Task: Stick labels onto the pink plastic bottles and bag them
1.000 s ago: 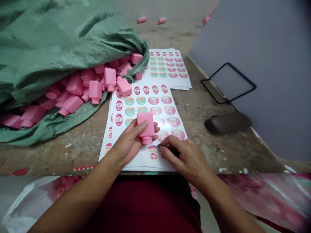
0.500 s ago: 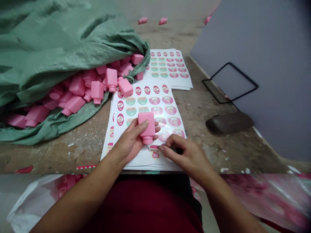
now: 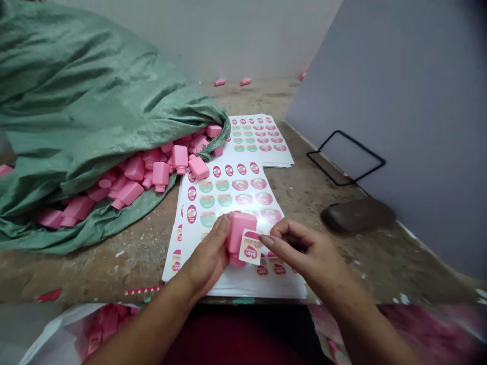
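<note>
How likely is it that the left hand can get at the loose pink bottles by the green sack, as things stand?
Probably not at once: the left hand is holding a pink bottle and would have to let go. Otherwise the way looks free, as the loose bottles lie ahead and to its left, spilling from the green woven sack, with nothing standing between.

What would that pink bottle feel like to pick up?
The pink plastic bottle is probably light and stiff: the left hand holds it without denting it. Its flat sides suggest it won't roll much, but may tip.

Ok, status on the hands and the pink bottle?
Left hand grips pink plastic bottle. Right hand holds sticker label at its face. Label sheet beneath.
</note>
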Action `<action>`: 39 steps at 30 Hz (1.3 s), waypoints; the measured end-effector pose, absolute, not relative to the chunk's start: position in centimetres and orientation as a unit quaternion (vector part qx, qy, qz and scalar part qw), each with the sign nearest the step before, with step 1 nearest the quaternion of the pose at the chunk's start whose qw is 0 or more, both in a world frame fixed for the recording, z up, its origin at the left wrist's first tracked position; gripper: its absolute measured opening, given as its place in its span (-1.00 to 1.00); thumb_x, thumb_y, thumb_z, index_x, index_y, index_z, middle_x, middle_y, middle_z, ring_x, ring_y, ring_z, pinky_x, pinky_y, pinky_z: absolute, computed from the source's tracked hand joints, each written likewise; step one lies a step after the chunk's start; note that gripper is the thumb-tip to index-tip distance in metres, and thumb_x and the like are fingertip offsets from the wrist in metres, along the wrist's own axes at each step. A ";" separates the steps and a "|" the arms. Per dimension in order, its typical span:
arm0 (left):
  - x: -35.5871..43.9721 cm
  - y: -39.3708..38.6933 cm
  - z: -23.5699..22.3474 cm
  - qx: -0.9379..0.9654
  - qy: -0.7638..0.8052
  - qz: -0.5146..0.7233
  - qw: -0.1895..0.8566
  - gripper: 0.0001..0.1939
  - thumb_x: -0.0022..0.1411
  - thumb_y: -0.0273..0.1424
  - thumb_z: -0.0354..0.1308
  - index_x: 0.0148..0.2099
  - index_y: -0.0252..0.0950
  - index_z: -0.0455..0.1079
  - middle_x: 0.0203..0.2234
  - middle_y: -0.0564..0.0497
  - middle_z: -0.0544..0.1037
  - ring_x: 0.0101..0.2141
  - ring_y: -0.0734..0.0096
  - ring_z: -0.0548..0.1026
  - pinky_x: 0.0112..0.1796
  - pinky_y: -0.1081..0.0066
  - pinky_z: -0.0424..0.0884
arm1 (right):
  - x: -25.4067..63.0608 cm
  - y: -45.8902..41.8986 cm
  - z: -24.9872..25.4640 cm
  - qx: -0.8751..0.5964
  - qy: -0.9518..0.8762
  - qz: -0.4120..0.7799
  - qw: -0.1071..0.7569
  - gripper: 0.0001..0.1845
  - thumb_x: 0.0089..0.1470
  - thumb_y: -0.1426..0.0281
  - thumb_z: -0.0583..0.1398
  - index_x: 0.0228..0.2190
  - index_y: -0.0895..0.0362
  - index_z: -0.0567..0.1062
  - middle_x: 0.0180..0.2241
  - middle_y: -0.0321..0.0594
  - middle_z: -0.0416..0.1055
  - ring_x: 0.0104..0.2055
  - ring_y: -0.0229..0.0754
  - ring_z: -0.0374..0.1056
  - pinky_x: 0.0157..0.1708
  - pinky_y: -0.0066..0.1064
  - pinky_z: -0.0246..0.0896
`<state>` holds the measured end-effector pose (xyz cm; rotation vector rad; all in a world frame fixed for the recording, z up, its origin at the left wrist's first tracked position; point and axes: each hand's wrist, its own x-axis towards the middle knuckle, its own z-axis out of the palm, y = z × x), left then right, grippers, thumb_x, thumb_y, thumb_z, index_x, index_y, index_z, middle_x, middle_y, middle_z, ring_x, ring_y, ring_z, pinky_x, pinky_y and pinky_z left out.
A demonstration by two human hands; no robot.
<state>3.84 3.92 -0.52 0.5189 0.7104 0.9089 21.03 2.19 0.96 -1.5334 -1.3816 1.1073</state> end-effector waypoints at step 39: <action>2.6 2.2 -0.4 0.245 0.353 0.386 0.816 -0.37 0.07 -0.28 0.42 0.16 -0.12 0.30 0.02 -0.07 0.48 -0.09 0.27 0.50 -0.12 0.30 0.44 | 19.4 1.3 0.4 -0.553 -0.515 0.501 0.422 -0.74 -0.01 0.18 0.33 -0.48 0.09 0.46 -0.60 -0.40 0.29 -0.55 -0.29 0.21 -0.53 -0.45 0.16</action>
